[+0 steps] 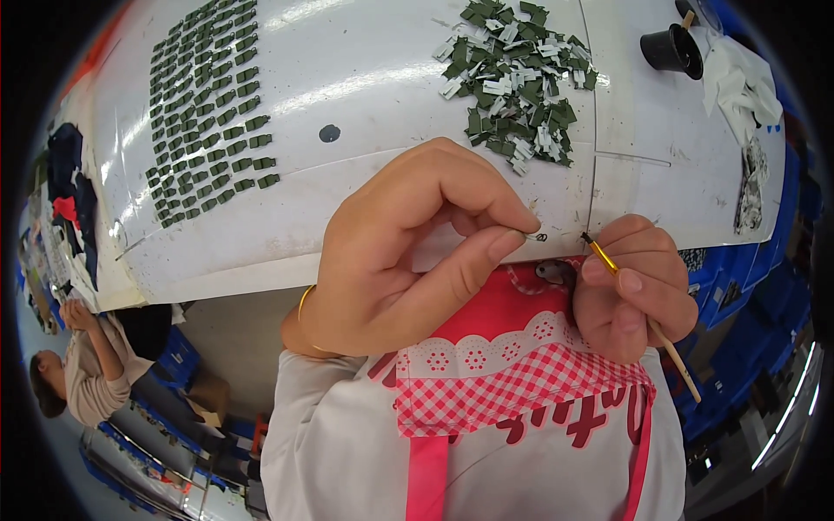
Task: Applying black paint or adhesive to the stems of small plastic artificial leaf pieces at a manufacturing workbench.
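Note:
My left hand (408,252) is closed in a pinch over the table's near edge. Between its thumb and forefinger is a small light piece (541,236) with a dark looped end; the rest of it is hidden by the fingertips. A thin paintbrush (605,259) with a yellow ferrule and pale wooden handle is gripped in my right hand (638,291). Its dark bristles point toward the small piece, with a gap between them. Beyond my hands lies a loose pile of dark green and white small parts (521,82).
Rows of small green pieces (208,108) lie on the white table (365,52) at the left. A black cup (671,52) and a white cloth (738,87) are at the far right. Blue bins (734,282) stand beyond the right edge. Another person (91,369) sits at the left.

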Available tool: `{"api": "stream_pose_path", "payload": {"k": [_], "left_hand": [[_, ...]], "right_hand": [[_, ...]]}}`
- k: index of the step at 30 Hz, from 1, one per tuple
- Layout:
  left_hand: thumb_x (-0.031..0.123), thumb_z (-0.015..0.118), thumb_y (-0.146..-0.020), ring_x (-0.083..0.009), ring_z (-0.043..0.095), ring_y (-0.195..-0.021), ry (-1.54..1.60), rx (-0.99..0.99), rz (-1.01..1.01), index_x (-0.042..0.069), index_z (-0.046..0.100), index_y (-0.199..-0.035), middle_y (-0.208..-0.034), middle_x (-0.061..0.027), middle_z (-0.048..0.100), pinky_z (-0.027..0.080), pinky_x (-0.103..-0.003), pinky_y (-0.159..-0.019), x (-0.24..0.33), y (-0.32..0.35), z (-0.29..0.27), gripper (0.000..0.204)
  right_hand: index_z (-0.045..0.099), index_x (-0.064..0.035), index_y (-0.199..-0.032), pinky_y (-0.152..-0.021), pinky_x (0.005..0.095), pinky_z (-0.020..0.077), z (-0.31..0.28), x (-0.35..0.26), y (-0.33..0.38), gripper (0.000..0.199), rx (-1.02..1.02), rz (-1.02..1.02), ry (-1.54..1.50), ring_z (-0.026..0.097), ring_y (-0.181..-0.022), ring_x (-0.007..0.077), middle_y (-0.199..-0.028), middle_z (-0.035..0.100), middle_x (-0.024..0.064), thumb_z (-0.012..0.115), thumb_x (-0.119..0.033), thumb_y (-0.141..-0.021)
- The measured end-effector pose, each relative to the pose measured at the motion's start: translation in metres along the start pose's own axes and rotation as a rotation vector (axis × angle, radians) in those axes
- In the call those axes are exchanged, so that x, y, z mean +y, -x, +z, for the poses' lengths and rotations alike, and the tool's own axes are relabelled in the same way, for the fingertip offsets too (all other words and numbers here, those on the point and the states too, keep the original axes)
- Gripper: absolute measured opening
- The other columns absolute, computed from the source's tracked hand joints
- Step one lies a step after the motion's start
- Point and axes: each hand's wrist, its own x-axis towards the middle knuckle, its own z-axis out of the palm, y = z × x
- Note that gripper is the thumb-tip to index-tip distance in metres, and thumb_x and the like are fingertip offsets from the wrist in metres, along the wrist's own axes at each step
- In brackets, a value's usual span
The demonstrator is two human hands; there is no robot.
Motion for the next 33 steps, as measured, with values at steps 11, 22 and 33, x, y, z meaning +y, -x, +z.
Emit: {"api": "stream_pose_path", "payload": {"k": [11,22,33], "left_hand": [[0.002,0.055,-0.088,-0.0154,0.046,-0.076,-0.02,-0.088,-0.088,-0.003,0.061,-0.095,-0.092,-0.0109,0.055,0.036,-0.022,-0.07,0.002,-0.002,-0.003,0.01],[0.0,0.055,-0.086,-0.0156,0.045,-0.078,-0.081,-0.134,-0.04,-0.002,0.062,-0.095,-0.09,-0.0097,0.054,0.035,-0.023,-0.071,-0.001,-0.003,-0.005,0.011],[-0.002,0.055,-0.086,-0.0157,0.044,-0.078,-0.07,-0.131,-0.027,-0.002,0.063,-0.095,-0.09,-0.0095,0.053,0.035,-0.023,-0.07,-0.002,-0.003,-0.005,0.013]], "right_hand": [[0.06,-0.002,-0.101,-0.057,0.0327,0.0477,-0.001,0.001,-0.006,0.017,-0.158,0.034,-0.191,0.056,-0.063,0.0203,-0.082,0.066,0.0158,0.053,-0.009,-0.087],[0.062,-0.0001,-0.099,-0.057,0.0325,0.048,0.0,0.002,-0.007,0.022,-0.187,0.013,-0.172,0.057,-0.063,0.0203,-0.082,0.065,0.0155,0.053,-0.004,-0.08],[0.067,0.0023,-0.087,-0.052,0.0328,0.0467,0.005,-0.001,-0.01,0.02,-0.141,0.049,-0.194,0.051,-0.055,0.0211,-0.074,0.064,0.0148,0.059,0.004,-0.069]]}}
